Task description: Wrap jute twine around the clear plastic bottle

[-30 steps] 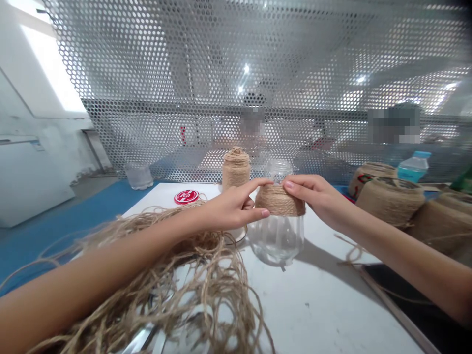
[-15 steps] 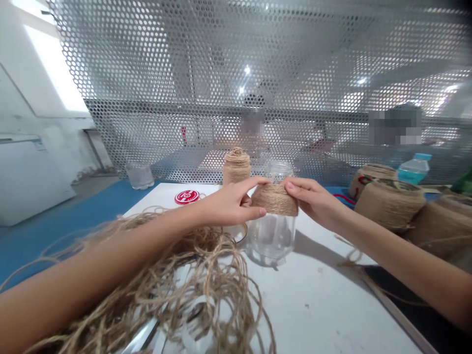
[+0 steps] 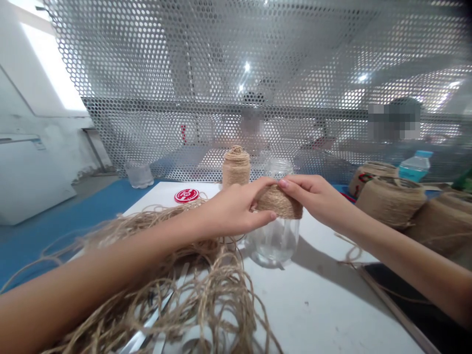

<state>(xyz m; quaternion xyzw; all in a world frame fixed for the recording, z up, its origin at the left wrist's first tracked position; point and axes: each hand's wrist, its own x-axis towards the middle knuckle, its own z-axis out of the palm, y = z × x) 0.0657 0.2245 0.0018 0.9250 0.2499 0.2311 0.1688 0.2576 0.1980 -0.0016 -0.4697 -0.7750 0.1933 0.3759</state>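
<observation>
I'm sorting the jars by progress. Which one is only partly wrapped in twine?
The glass jar held between left hand and right hand: twine covers only its top band. The jar behind it is fully covered; the far-left jar is bare.

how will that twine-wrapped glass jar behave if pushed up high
The glass jar is rigid clear glass, so probably fragile and heavyish. Its bare lower wall looks smooth, likely slippery; the twine band should grip better. Its base rounds inward, so a high push might tip it.
</observation>
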